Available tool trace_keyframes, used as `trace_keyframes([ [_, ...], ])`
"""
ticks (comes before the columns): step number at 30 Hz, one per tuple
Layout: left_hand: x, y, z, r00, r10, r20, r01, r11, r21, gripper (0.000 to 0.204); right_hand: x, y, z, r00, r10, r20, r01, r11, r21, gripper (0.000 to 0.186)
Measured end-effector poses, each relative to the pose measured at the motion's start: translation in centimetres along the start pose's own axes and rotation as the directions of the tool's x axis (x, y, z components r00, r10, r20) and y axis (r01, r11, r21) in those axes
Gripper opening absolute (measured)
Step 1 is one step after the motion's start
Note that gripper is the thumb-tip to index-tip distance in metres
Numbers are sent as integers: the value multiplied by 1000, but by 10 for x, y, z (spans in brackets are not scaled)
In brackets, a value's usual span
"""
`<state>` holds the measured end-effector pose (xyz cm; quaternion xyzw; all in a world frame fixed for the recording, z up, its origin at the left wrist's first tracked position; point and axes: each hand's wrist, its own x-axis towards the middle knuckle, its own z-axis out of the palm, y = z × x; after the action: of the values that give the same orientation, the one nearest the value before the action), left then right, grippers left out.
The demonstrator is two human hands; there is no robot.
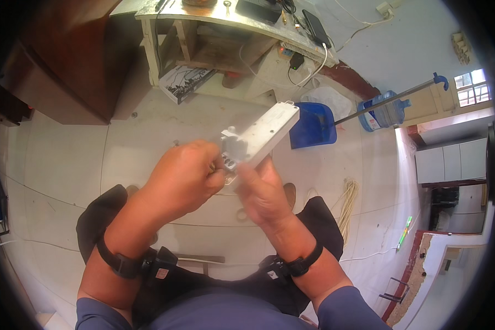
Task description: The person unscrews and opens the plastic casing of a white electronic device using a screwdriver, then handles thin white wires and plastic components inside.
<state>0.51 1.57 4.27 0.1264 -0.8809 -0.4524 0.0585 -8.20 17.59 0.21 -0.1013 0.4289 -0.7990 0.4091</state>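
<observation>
A long white box-shaped device (269, 132) is held tilted in front of me, its far end pointing up and to the right. Its near end has small dark round holes, a grey patch and small mounting tabs; I cannot tell its exact kind. My right hand (262, 190), slightly blurred, grips it from the right near its lower end. My left hand (187, 170) is closed in a pinch at the same end, by the holes. Something small shows between its fingertips, too hidden to name.
A blue dustpan (313, 126) with a long handle lies beyond the device, near a large water bottle (382, 110). At the back stands a worktable (203, 15) with a phone and cables. A coil of pale cable (347, 203) lies on the floor at right. A brown cabinet (66, 82) stands left.
</observation>
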Motion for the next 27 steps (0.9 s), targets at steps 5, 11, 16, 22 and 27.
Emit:
trace_keyframes([
  [5,0,-5,3,1000,7,16,-6,998,-62,10,-1,1,1,1000,13,-14,-12,1000,13,47],
  [11,0,-1,5,998,-58,-5,57,987,-148,12,0,-4,0,1000,20,0,-20,1000,3,48],
  [16,0,0,1,1000,24,19,-23,997,-72,10,-1,-3,-5,999,41,1,-41,999,24,48],
  [22,-1,-5,4,997,72,-21,-72,997,-9,10,1,-1,-3,1000,30,6,-30,1000,10,49],
  [27,-1,-5,9,992,113,-63,-110,993,47,10,1,-2,-3,1000,23,10,-23,1000,1,49],
])
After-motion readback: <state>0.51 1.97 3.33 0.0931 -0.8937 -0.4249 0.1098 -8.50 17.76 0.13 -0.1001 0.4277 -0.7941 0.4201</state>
